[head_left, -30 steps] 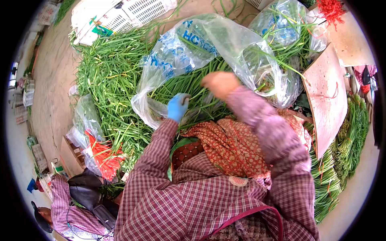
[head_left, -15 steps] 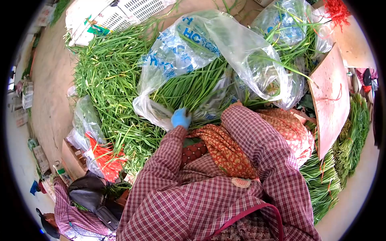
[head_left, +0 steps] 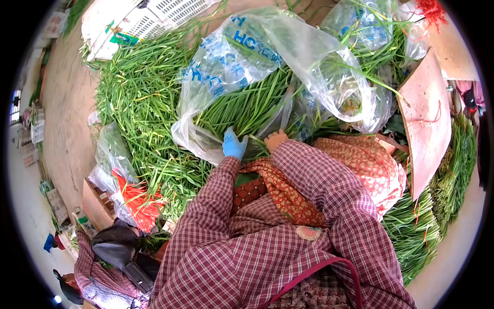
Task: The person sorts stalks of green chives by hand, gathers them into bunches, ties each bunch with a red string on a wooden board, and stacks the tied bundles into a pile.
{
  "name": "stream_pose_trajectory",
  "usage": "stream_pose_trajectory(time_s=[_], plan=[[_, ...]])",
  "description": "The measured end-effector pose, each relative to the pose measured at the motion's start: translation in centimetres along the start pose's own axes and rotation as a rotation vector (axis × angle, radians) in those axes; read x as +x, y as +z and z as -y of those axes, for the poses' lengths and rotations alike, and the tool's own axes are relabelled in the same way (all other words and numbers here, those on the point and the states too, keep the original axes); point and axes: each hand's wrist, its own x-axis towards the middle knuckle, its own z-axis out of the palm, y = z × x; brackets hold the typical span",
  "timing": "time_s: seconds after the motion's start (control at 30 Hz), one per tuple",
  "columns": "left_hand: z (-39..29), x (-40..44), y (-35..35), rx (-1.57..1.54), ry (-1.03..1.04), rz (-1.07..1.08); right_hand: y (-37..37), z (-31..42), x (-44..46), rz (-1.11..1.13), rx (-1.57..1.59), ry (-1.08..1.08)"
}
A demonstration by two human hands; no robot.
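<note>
My left hand [head_left: 234, 144], in a blue glove, rests at the near edge of an open clear plastic bag [head_left: 303, 38] with blue print. Its thumb is spread from the other fingers, and nothing shows in its grasp. Long green stalks [head_left: 247, 107] lie inside the bag, just beyond both hands. My bare right hand [head_left: 276, 140] touches the near ends of the stalks, fingers apart, a short way right of the left one. A patterned orange cloth [head_left: 283, 188] covers the lap below the hands.
Loose green stalks [head_left: 139, 103] are heaped on the left. Red ties [head_left: 138, 202] lie beside a wooden box [head_left: 98, 206]. A pink board [head_left: 424, 121] leans on the right, near tied bundles [head_left: 411, 232]. A white crate [head_left: 177, 13] stands behind. Another person [head_left: 103, 275] sits at lower left.
My right hand has come down from above the bag, over to the left, beside the stalks. My left hand has dropped slightly, and its fingers have opened. The bag's mouth has spread a little rightward.
</note>
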Motion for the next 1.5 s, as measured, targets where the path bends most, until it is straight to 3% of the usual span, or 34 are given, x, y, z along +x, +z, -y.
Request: stream_pose_trajectory(time_s=[0.03, 0.1, 0.17, 0.23, 0.33, 0.43, 0.57, 0.73, 1.03, 1.13, 1.23, 1.5], plan=[[-0.2, 0.2, 0.6, 0.065, -0.078, -0.007, -0.4, -0.3, -0.1, 0.171, 0.037, 0.054], [-0.5, 1.0, 0.9, 0.095, -0.092, -0.037, -0.3, -0.6, 0.4, 0.142, 0.073, 0.052], [-1.8, 2.0, -0.5, 0.121, -0.256, 0.158, -2.9, 0.1, -0.8, 0.272, 0.013, -0.010], [-1.5, 3.0, -0.2, 0.152, -0.249, 0.131, -2.2, 0.2, -0.5, 0.247, 0.034, 0.018], [-2.4, 4.6, -1.7, 0.206, -0.360, 0.330, -0.6, 0.1, 0.9, 0.292, 0.047, 0.071], [-1.0, 5.1, -1.7, 0.199, -0.231, 0.432, -1.4, -0.3, 0.5, 0.328, 0.052, 0.024], [-1.3, 5.6, -2.3, 0.267, -0.236, 0.552, -2.8, -0.5, -0.8, 0.306, 0.187, 0.035], [-0.8, 4.9, -1.9, 0.365, -0.168, 0.501, -0.5, -0.4, 0.7, 0.300, 0.074, 0.025], [0.7, 7.3, -2.6, -0.066, -0.346, 0.735, -0.2, -0.7, 1.2, 0.277, 0.144, 0.044], [0.7, 7.1, -2.5, -0.133, -0.503, 0.813, -0.1, -1.1, 1.0, 0.270, 0.175, 0.053], [-0.1, 7.2, -5.0, -0.288, -0.422, 0.995, 0.2, -1.2, 0.9, 0.268, 0.192, 0.058], [0.6, 7.8, -5.9, -0.429, -0.496, 1.047, 0.8, -1.6, 1.2, 0.270, 0.253, 0.070]])
